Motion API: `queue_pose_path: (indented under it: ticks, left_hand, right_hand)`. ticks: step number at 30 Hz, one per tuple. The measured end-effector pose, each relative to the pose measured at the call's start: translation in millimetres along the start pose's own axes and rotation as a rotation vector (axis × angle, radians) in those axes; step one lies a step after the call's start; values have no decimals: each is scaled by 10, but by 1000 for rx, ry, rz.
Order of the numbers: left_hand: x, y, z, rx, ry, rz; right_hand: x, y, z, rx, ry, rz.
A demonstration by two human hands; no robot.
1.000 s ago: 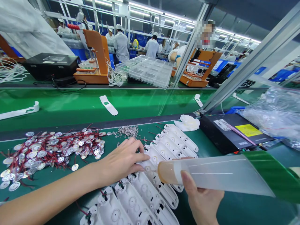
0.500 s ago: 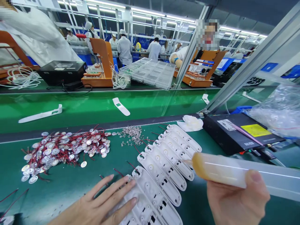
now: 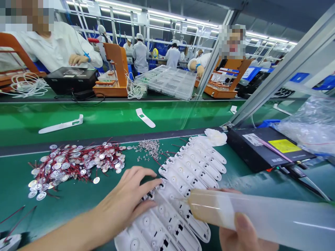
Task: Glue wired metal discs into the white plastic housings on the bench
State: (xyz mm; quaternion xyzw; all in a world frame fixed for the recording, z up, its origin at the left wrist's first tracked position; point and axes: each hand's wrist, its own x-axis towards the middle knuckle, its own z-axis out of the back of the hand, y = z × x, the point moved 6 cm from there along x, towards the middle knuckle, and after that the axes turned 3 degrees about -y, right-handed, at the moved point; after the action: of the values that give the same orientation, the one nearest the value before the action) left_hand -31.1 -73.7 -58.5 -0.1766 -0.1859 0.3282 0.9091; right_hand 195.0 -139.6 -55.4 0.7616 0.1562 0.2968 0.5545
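A row of white plastic housings (image 3: 180, 167) lies side by side on the green bench, their hollow, ribbed insides facing up. My left hand (image 3: 133, 191) curls thumb and forefinger around the near upper end of one housing. In my right hand (image 3: 243, 230) is a large translucent syringe (image 3: 251, 212), closed in by the fingers, with a yellowish end. Its thin tip points left, over the housings. Red wires stick out from several housings. Left of the row is a heap of metal discs with red wires (image 3: 78, 162).
Small clear parts (image 3: 149, 148) are piled behind my left hand. On the right stand a black controller box (image 3: 267, 148) and plastic bags (image 3: 311, 122). White pieces (image 3: 145, 118) lie on the green conveyor. Beyond it are orange fixtures (image 3: 115, 69), a clear tray (image 3: 170, 80) and co-workers.
My left hand has gone from lying flat over the housings to curling around an upper end. The syringe has moved left and lower. White pieces on the conveyor have shifted right.
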Motion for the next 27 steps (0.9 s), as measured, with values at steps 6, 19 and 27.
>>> queue_pose_path:
  ticks: [6, 19, 27]
  left_hand:
    - [319, -6, -159, 36, 21, -43]
    - [322, -39, -221, 50, 34, -59]
    - [309, -49, -213, 60, 30, -60]
  right_hand:
    - [-142, -248, 74, -296, 194, 214]
    - [-151, -105, -73, -374, 175, 230]
    - [-164, -91, -49, -448, 185, 232]
